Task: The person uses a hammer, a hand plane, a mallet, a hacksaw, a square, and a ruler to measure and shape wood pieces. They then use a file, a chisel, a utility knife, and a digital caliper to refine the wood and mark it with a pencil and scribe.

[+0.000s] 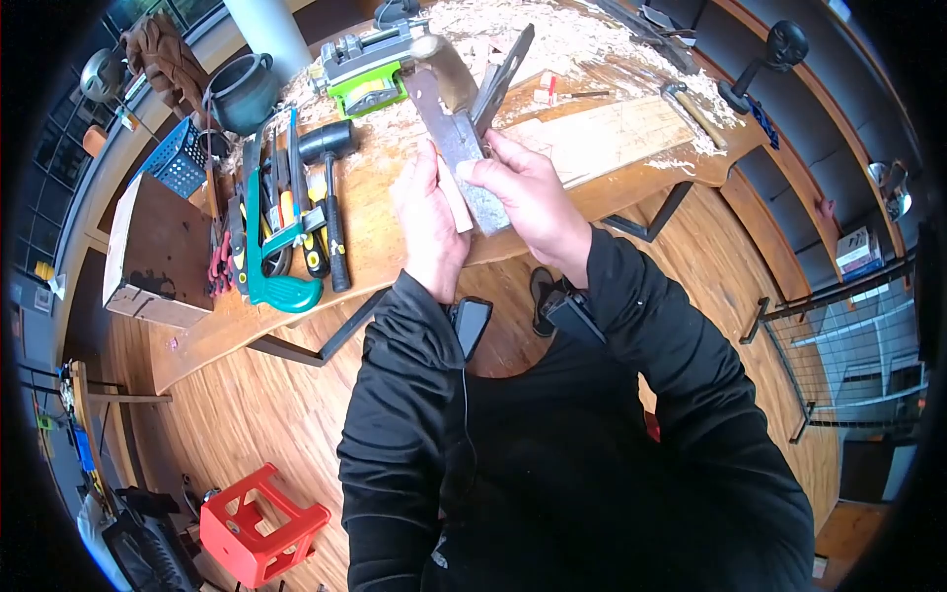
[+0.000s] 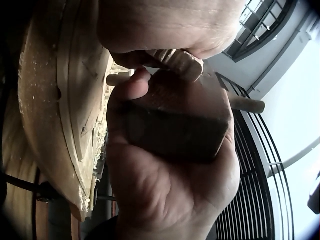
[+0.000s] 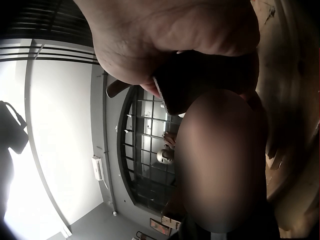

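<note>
Both hands are raised at the bench's front edge around a wooden hand plane point(image 1: 456, 138). Its long block body tilts away from me, with a grey, worn face showing. A thick round cross handle point(image 1: 449, 74) and a dark slotted bar point(image 1: 506, 77) stick out at the far end. My left hand point(image 1: 426, 212) grips the block from the left; in the left wrist view its fingers wrap the block, whose dark end face point(image 2: 172, 132) points toward the wrist. My right hand point(image 1: 538, 202) holds the right side, its thumb laid on the grey face.
Wood shavings cover the back of the bench point(image 1: 370, 232). On the left lie a mallet point(image 1: 327, 140), a green-handled saw point(image 1: 286, 294) and several other hand tools near a wooden box point(image 1: 168, 252). A green vise point(image 1: 370, 84), a pale board point(image 1: 612, 133) and a hammer point(image 1: 695, 113) lie beyond.
</note>
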Action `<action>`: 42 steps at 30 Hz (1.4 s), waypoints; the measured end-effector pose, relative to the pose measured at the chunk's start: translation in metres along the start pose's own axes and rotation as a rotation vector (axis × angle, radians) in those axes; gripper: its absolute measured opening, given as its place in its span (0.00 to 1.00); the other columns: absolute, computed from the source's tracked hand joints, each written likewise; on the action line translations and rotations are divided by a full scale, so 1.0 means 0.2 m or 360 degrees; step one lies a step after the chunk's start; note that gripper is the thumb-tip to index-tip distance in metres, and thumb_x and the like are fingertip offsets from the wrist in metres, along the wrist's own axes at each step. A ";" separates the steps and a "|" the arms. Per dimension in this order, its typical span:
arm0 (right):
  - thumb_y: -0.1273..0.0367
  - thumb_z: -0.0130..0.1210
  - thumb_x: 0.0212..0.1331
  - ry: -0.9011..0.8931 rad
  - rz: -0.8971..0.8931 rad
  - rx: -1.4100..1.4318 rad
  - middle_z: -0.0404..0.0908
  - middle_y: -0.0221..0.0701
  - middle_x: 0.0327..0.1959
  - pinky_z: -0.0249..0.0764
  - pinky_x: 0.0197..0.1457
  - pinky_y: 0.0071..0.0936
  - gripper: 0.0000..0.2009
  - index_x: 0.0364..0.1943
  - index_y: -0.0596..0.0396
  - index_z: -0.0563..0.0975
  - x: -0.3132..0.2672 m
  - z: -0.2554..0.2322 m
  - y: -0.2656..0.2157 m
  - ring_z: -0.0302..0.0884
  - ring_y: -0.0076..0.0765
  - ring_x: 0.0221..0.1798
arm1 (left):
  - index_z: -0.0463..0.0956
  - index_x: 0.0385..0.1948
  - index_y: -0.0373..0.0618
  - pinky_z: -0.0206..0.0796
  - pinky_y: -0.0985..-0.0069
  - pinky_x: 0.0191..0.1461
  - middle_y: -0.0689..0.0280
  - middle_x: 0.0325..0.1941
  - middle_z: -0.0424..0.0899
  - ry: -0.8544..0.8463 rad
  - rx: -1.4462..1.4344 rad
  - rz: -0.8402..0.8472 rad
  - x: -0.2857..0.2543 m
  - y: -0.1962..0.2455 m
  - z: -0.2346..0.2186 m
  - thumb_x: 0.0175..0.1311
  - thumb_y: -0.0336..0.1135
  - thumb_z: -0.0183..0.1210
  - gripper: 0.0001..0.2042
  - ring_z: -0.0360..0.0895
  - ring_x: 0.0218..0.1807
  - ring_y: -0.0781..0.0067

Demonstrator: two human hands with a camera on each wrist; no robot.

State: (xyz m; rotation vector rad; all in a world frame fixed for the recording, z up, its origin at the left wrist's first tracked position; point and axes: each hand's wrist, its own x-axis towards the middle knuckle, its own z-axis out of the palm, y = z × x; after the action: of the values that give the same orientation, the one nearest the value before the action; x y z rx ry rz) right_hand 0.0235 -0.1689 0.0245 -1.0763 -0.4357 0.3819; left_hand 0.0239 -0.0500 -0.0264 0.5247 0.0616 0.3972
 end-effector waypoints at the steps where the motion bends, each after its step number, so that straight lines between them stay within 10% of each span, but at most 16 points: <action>1: 0.71 0.56 0.62 -0.0012 -0.0009 -0.0055 0.79 0.36 0.48 0.74 0.48 0.18 0.25 0.60 0.74 0.65 -0.01 0.00 0.01 0.77 0.21 0.46 | 0.76 0.39 0.38 0.71 0.75 0.44 0.63 0.38 0.82 0.0002 -0.0001 -0.0002 -0.01 0.00 0.00 0.72 0.38 0.52 0.11 0.79 0.39 0.73; 11: 0.76 0.54 0.62 -0.0197 -0.0018 -0.0325 0.69 0.37 0.61 0.67 0.61 0.21 0.34 0.69 0.73 0.51 -0.20 0.03 0.06 0.69 0.22 0.58 | 0.72 0.46 0.42 0.75 0.64 0.49 0.57 0.41 0.81 -0.0066 0.0385 -0.0110 0.07 0.22 0.00 0.75 0.52 0.41 0.21 0.80 0.45 0.62; 13: 0.75 0.54 0.62 -0.0245 -0.0120 -0.0301 0.76 0.29 0.48 0.72 0.49 0.19 0.27 0.66 0.64 0.61 -0.27 0.06 0.06 0.73 0.17 0.45 | 0.74 0.39 0.45 0.74 0.69 0.46 0.61 0.36 0.81 -0.0613 0.0067 -0.0129 0.09 0.30 -0.04 0.74 0.54 0.44 0.20 0.79 0.41 0.66; 17: 0.75 0.54 0.63 -0.0153 -0.0104 -0.0271 0.74 0.30 0.53 0.70 0.54 0.18 0.29 0.68 0.66 0.58 -0.26 0.02 0.03 0.71 0.17 0.50 | 0.74 0.32 0.51 0.68 0.79 0.35 0.69 0.25 0.75 -0.0004 0.0128 -0.0111 0.07 0.28 0.00 0.72 0.54 0.48 0.18 0.74 0.29 0.76; 18: 0.75 0.54 0.63 -0.0129 -0.0092 -0.0261 0.74 0.30 0.53 0.70 0.53 0.18 0.30 0.68 0.66 0.58 -0.23 -0.01 0.03 0.71 0.17 0.49 | 0.72 0.26 0.52 0.58 0.80 0.25 0.69 0.20 0.71 -0.0263 -0.0094 -0.0199 0.05 0.28 -0.01 0.72 0.54 0.48 0.18 0.66 0.20 0.79; 19: 0.75 0.54 0.63 -0.0110 -0.0079 -0.0254 0.74 0.30 0.54 0.70 0.53 0.18 0.30 0.68 0.66 0.58 -0.20 -0.03 0.03 0.71 0.17 0.49 | 0.69 0.21 0.50 0.48 0.81 0.20 0.69 0.17 0.68 0.0159 -0.0021 -0.0162 0.01 0.26 0.09 0.69 0.55 0.51 0.21 0.59 0.16 0.79; 27: 0.74 0.54 0.62 -0.0027 -0.0131 -0.0265 0.74 0.30 0.54 0.70 0.52 0.18 0.31 0.69 0.67 0.56 -0.21 -0.05 0.03 0.71 0.17 0.48 | 0.67 0.20 0.46 0.53 0.75 0.24 0.66 0.17 0.65 -0.0146 -0.0390 -0.0394 0.02 0.21 -0.03 0.61 0.41 0.52 0.12 0.61 0.17 0.72; 42: 0.76 0.59 0.59 0.0191 -0.0254 -0.0454 0.71 0.41 0.61 0.71 0.58 0.22 0.36 0.69 0.73 0.52 -0.15 -0.28 -0.01 0.72 0.26 0.56 | 0.66 0.24 0.43 0.64 0.64 0.33 0.57 0.24 0.68 -0.0460 -0.0171 -0.0461 0.02 0.24 -0.03 0.55 0.44 0.49 0.13 0.67 0.27 0.58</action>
State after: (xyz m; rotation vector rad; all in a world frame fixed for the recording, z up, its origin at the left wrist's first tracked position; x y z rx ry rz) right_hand 0.0272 -0.2261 -0.0012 -1.3233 -0.4750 0.1140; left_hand 0.0101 -0.0079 -0.0069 0.4543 -0.1604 0.0392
